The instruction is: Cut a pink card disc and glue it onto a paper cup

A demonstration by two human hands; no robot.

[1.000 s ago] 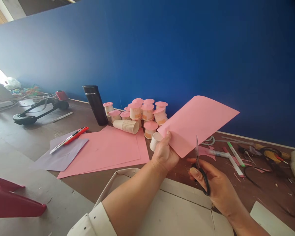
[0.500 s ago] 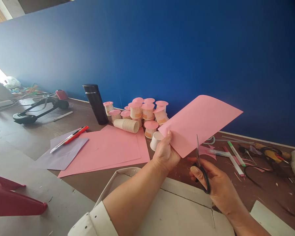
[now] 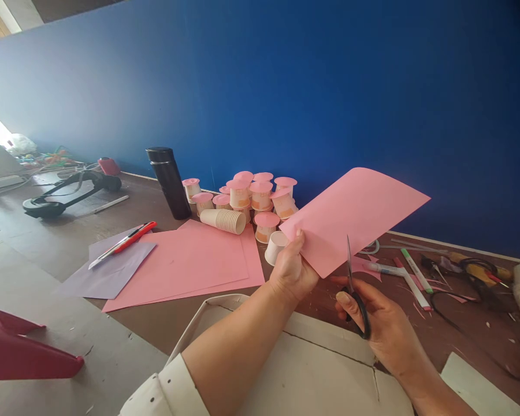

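A sheet of pink paper (image 3: pixel 359 214) is pinched at its lower left edge by my left hand (image 3: pixel 292 266), thumb on top. My right hand (image 3: pixel 381 318) grips black-handled scissors (image 3: pixel 350 271), blades pointing up at the sheet's lower right edge. Whether the blades have entered the paper I cannot tell. Beyond my left hand stands a plain white paper cup (image 3: pixel 275 247), upside down. Behind it, several upturned paper cups with round pink paper tops (image 3: pixel 266 221) are grouped against the wall, some stacked.
Larger pink sheets (image 3: pixel 190 260) lie left of my arm, beside purple paper (image 3: pixel 125 268) bearing a red cutter knife (image 3: pixel 134 238). A stack of paper cups (image 3: pixel 223 221) lies near a black bottle (image 3: pixel 169 184). Markers (image 3: pixel 416 270), scraps and a cable clutter the right. A blue wall (image 3: pixel 286 86) closes the back.
Almost nothing differs. The pink sheet has shifted very slightly to the right; both hands keep their grip.
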